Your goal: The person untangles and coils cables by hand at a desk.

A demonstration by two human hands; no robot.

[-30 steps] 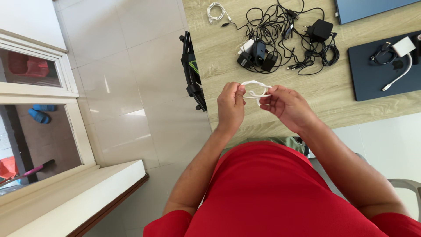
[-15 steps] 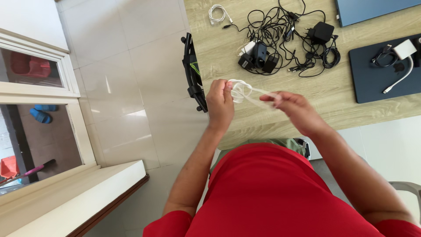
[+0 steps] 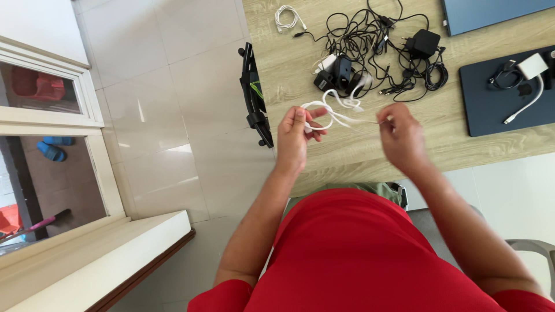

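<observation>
My left hand pinches one end of a thin white cable above the near edge of the wooden table. The cable runs in loose loops to my right hand, which grips its other part between thumb and fingers. Both hands are held apart, with the cable stretched and sagging between them. Beyond the hands lies a tangle of black cables and chargers.
A small coiled white cable lies at the table's far left. A dark flat pad with a white adapter sits at right, a blue laptop beyond it. A black frame stands along the table's left edge, over the tiled floor.
My hands were close together on a small white coil. They have moved apart, the right hand going right, and the coil has come undone into loose loops.
</observation>
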